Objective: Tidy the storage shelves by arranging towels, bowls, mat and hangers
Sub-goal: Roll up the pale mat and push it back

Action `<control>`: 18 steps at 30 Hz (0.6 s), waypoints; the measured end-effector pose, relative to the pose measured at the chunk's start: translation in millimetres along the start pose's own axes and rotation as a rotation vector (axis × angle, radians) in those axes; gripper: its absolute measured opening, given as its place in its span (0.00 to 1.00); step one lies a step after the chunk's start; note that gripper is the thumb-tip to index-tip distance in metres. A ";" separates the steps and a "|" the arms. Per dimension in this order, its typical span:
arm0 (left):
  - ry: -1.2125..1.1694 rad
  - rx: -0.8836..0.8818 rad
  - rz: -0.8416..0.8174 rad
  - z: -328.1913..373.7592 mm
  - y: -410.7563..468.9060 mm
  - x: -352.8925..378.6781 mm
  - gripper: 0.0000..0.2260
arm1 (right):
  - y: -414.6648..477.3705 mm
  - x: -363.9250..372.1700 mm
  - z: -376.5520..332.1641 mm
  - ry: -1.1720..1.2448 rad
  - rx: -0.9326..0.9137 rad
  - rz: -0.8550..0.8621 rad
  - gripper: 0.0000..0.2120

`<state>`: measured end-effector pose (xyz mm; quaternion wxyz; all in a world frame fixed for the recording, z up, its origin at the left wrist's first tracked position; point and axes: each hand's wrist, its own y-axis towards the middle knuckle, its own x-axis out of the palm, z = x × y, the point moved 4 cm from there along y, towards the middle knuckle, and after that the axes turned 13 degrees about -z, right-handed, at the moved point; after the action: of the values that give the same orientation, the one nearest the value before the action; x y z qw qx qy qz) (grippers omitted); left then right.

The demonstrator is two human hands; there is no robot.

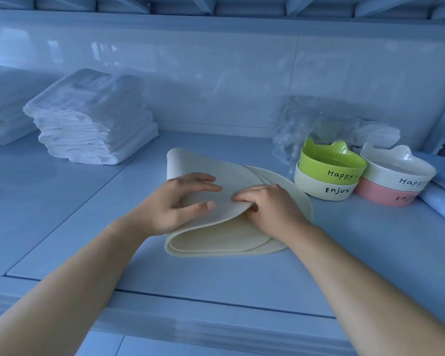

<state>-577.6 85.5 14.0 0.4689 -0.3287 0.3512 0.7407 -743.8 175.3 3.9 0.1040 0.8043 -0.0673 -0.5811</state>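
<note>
Cream round mat is lying mid-shelf, its left part doubled over. L hand is pressing on the flap, fingers spread flat. R hand is pinching the flap edge, fingers curled. Stacked bowls are sitting just right of the mat; towels are sitting at rear left.

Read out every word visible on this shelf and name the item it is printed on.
"Happy -": green bowl, top of the left stack.
"Enjoy": cream bowl beneath it.
"Happ", rest out of sight: white bowl, top of the right stack.
"Enj", rest unclear: pink bowl beneath it.
No text shows on the round mat or folded towels.
</note>
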 end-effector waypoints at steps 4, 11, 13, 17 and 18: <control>0.029 -0.075 0.042 -8.1 -1.3 -2.2 0.17 | -3.1 -15.2 -5.5 -0.010 0.012 0.060 0.16; 0.067 -0.081 -0.082 -6.3 -1.9 9.6 0.17 | -23.7 -22.4 2.8 -0.068 0.191 -0.206 0.13; 0.072 -0.079 -0.078 -4.9 -2.8 10.0 0.14 | -23.9 -22.0 2.2 -0.062 0.202 -0.204 0.12; 0.074 -0.065 -0.070 -1.2 -3.9 9.9 0.15 | -24.6 -16.9 -7.2 -0.059 0.139 -0.213 0.16; 0.072 -0.059 -0.070 -0.3 -4.0 10.0 0.14 | -24.7 -15.5 -9.7 -0.035 0.119 -0.221 0.17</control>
<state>-577.3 91.1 4.8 0.4716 -0.3811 0.3342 0.7216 -739.7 203.7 15.0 -0.0096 0.8014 -0.0143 -0.5979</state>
